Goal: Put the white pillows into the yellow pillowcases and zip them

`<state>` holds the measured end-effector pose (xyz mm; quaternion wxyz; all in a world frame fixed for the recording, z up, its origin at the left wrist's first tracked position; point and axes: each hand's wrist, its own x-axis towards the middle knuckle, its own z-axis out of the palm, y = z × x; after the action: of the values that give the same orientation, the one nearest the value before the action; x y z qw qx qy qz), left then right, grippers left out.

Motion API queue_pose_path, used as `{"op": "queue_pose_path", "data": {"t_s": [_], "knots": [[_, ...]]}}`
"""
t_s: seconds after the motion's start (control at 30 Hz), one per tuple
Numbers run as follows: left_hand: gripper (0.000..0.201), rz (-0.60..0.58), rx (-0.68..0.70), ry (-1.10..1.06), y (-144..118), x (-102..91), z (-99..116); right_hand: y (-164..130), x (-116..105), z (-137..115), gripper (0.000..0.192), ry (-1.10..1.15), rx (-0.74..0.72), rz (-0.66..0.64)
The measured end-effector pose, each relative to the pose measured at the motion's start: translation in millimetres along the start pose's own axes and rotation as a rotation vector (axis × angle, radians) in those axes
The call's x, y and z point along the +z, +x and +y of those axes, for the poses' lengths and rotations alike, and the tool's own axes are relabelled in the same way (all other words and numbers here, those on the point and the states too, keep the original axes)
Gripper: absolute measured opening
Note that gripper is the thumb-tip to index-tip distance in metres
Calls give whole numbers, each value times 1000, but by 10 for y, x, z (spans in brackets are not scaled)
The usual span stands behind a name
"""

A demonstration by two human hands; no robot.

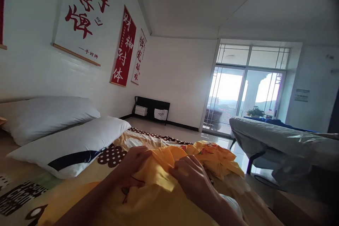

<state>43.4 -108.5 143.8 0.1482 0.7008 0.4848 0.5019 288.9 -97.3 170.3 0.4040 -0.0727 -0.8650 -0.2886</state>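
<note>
A large yellow bedding cloth [156,176] with a printed figure spreads across the bed in front of me. My left hand [137,157] is closed on its upper edge, knuckles up. To the right, my right hand [189,174] pinches the same edge, and the fabric is gathered in folds between the two hands. Beyond the right hand lies a crumpled heap of yellow fabric [218,159] with red print; whether it is one piece with the held cloth I cannot tell. My fingertips are partly hidden by the fabric.
Two white pillows [50,116] lie at the left on the patterned bed sheet [112,155]. A black rack [150,107] stands by the far wall. At the right is a plastic-covered table [272,130], near a glass sliding door [229,95]. Scrolls [124,49] hang at left.
</note>
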Motion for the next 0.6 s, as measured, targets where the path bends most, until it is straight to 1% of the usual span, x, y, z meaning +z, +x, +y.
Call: {"op": "queue_pose_path", "data": {"t_s": [0.1,0.2,0.33,0.43,0.5,0.53,0.6], "knots": [[32,-11,-9,7,-4,-23,45,-7,-46,133,24,-68,12,42],[26,18,9,-15,13,-36,-16,2,-60,242,25,-53,56,91],[32,6,22,-37,21,-55,-133,20,-43,291,19,-15,139,162],[33,-9,-15,-130,23,-70,-171,47,-10,310,17,48,222,197],[33,-2,-49,-197,27,-78,-180,61,42,355,18,114,296,160],[33,9,-58,-219,29,-80,-184,64,83,390,21,150,345,120],[34,40,-68,-249,35,-82,-195,58,200,473,31,231,452,19]]}}
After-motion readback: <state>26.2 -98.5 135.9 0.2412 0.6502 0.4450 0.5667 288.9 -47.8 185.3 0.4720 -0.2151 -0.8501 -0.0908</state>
